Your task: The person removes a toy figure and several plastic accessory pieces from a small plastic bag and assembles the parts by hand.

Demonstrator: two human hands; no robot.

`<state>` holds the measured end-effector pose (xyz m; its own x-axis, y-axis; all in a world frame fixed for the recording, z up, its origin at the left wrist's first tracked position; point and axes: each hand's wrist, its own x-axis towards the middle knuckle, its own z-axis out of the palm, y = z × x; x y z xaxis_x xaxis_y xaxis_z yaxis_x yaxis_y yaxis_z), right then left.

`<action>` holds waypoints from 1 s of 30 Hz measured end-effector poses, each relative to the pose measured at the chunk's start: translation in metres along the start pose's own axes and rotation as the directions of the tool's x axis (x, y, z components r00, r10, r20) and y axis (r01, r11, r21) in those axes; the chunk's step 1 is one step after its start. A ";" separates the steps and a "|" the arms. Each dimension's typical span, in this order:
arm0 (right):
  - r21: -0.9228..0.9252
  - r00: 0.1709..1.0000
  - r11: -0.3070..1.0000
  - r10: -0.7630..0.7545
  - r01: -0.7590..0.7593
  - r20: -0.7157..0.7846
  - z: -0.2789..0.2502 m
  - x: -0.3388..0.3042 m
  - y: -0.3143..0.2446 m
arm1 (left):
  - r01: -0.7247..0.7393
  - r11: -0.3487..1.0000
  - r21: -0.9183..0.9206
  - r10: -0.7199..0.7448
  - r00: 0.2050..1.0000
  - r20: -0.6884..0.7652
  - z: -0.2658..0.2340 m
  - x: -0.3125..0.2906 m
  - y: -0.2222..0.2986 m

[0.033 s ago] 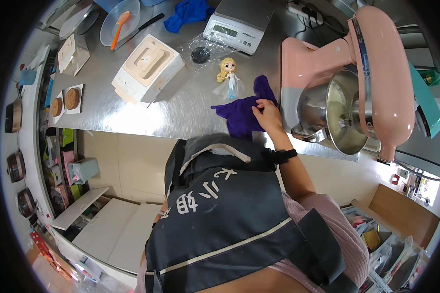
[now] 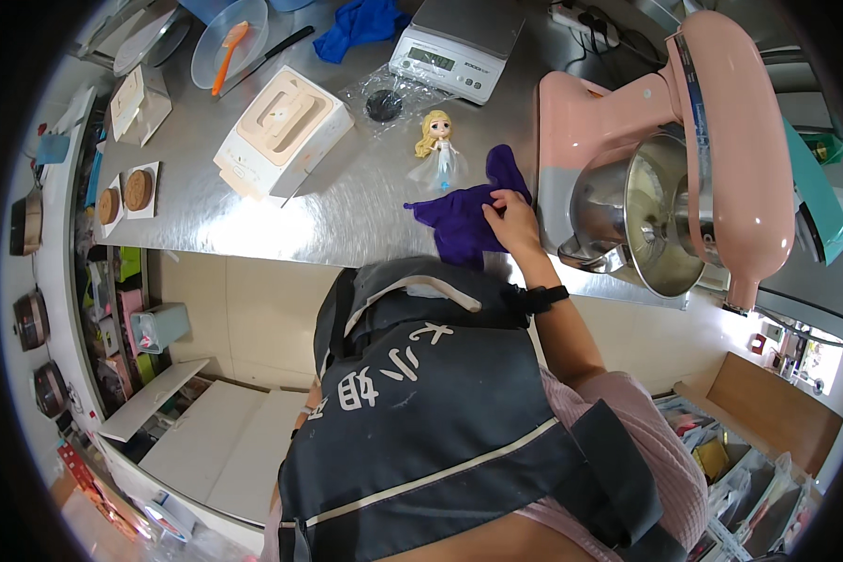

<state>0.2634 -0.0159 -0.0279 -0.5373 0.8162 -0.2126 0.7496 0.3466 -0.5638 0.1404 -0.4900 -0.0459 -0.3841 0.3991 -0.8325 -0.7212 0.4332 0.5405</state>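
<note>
My right hand [image 2: 513, 222] rests on a crumpled purple cloth [image 2: 459, 223] at the front edge of the steel worktop. Its fingers are loosely bent, with thumb and forefinger a little apart. Just beyond the cloth a small blond doll figurine [image 2: 437, 150] in a white dress lies or stands. To the right is a pink stand mixer [image 2: 585, 126], its steel bowl [image 2: 598, 201] holding a pale mixture around the beater. My left hand is out of sight; only a bit of the left arm shows beside my dark apron [image 2: 440, 412].
A white box [image 2: 286, 131] stands left of the doll. Behind are a kitchen scale [image 2: 450, 61], clear plastic wrap [image 2: 356, 94], a blue cloth [image 2: 358, 28], a black-handled knife [image 2: 290, 47] and a plastic bowl with an orange spatula [image 2: 229, 56]. Brown round pieces [image 2: 139, 189] lie far left.
The pale mixture and beater inside the mixer bowl look slightly different. My right hand, the cloth and the doll have stayed where they were.
</note>
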 end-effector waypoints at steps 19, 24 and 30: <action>0.008 0.998 1.000 0.012 -0.012 -0.059 0.003 0.002 -0.003 | -0.412 0.566 0.714 0.420 0.889 0.180 0.030 0.055 0.064; -0.032 0.999 0.999 0.018 -0.019 -0.041 0.003 0.004 -0.001 | -0.480 0.390 0.786 0.486 0.832 0.267 0.046 0.076 0.074; -0.014 0.998 1.000 -0.003 0.002 -0.056 0.003 0.003 0.002 | -0.508 0.375 0.775 0.512 0.811 0.283 0.037 0.078 0.065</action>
<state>0.2618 -0.0142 -0.0323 -0.5166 0.8400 -0.1658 0.7538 0.3544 -0.5533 0.0843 -0.4009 -0.0712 -0.5176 0.7745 -0.3636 0.3713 0.5862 0.7201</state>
